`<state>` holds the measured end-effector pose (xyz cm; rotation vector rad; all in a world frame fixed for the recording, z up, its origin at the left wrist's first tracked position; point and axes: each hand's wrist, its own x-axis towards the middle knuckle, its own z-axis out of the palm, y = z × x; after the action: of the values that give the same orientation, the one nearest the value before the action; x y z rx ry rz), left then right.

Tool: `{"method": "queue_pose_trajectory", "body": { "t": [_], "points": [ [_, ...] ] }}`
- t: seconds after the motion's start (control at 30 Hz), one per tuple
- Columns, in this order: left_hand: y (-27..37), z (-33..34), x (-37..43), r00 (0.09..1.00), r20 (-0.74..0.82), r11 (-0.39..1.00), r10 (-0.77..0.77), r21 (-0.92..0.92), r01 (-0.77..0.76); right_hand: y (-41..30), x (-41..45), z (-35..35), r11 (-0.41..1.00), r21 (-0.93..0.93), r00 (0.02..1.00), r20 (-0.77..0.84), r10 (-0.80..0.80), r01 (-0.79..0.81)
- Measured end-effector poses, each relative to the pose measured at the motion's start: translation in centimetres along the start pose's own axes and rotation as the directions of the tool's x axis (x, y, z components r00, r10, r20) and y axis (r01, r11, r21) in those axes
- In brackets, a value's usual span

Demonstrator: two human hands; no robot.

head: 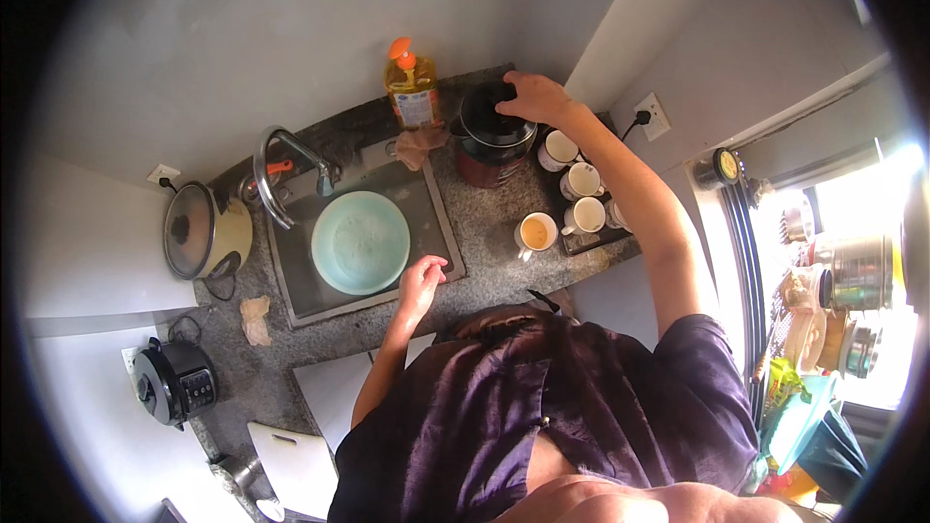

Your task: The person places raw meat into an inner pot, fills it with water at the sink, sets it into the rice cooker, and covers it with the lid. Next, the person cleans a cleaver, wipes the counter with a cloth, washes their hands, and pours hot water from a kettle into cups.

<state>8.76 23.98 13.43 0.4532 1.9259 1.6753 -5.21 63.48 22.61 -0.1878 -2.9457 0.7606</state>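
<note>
My right hand reaches to a black lid on a dark red pot, its fingers and thumb around the lid's top. The knob is mostly hidden by the fingers. Over the front edge of the steel sink, my left hand hangs with loosely bent fingers and holds nothing. Just left of it, a pale green basin with liquid in it sits in the sink. Right of the pot, a white cup holds an orange-brown liquid; several white mugs stand on a dark tray.
A curved chrome faucet arches over the sink. Behind stands an orange-topped pump bottle beside a crumpled cloth. On the left are a cream electric cooker, a black pressure cooker and a white cutting board.
</note>
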Motion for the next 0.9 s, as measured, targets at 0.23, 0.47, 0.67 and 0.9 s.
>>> {"method": "queue_pose_trajectory", "body": {
  "t": [0.23,0.47,0.67,0.9],
  "points": [
    [0.3,-0.6,0.4,1.000,0.017,1.000,0.015,0.020,-0.016,-4.5,-2.1,-2.5,0.982,-0.183,0.982,0.167,0.087,-0.056],
    [0.5,-1.5,0.8,1.000,0.009,1.000,0.020,0.014,-0.020,-11.5,-3.5,-3.7,0.945,-0.302,0.974,0.139,0.178,-0.129],
    [1.3,-1.9,1.1,0.999,0.015,0.999,0.028,0.030,-0.029,-12.1,-3.4,-3.9,0.908,-0.378,0.954,0.158,0.254,-0.179],
    [1.3,-2.8,0.9,1.000,0.013,1.000,-0.002,0.002,0.002,-8.7,-2.3,-5.8,0.983,-0.158,0.990,0.088,0.106,-0.091]
  ]
}}
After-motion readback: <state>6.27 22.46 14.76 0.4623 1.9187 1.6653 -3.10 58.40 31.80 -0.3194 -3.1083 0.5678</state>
